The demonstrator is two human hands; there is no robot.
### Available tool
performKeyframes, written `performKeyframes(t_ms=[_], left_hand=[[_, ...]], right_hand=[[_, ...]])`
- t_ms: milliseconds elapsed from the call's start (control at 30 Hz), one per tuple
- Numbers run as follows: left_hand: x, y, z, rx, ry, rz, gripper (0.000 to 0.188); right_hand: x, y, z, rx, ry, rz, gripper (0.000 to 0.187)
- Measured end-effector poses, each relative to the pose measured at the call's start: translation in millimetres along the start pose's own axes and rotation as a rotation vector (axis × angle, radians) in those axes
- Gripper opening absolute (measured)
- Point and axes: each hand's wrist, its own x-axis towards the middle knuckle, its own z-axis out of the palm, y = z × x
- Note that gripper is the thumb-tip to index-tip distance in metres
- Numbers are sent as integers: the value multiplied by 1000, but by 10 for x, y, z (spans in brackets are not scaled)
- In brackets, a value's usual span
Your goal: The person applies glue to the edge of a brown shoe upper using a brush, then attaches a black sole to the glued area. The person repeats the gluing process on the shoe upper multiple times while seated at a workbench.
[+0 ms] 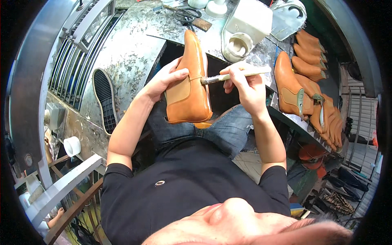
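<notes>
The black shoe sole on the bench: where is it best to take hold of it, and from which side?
Probably the narrow waist of the black shoe sole, pinched across its long edges from above. It lies flat, tread up, apart from other things, left of the left hand.

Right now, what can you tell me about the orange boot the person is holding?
The boot is tan-orange and looks like smooth leather, with a paler panel on its side. It has no sole on yet. It is held above the person's lap, toe pointing away toward the stained metal bench. The left hand grips its side, fingers wrapped around the edge. The right hand holds a brush whose tip touches the boot's edge.
</notes>
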Motion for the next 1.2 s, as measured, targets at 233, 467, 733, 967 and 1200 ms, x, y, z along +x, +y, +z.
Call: performKeyframes(t_ms=[233, 467, 733, 967, 1200], left_hand=[[52, -169, -145, -137, -16, -25, 77], [31, -118, -143, -321, -44, -65, 58], [11, -176, -330, -413, 78, -189, 49], [-217, 349, -432, 41, 102, -67, 73], [-331, 921, -384, 823, 380, 40, 77]], right_hand=[[-150, -171, 77, -13, -40, 11, 20], [-252, -349, 95, -255, -68, -119, 15], [-266, -264, -122, -265, -154, -346, 16], [-309, 739, -896, -533, 548, -249, 20], [60, 1199, -1251, -1078, 546, -224, 59]])
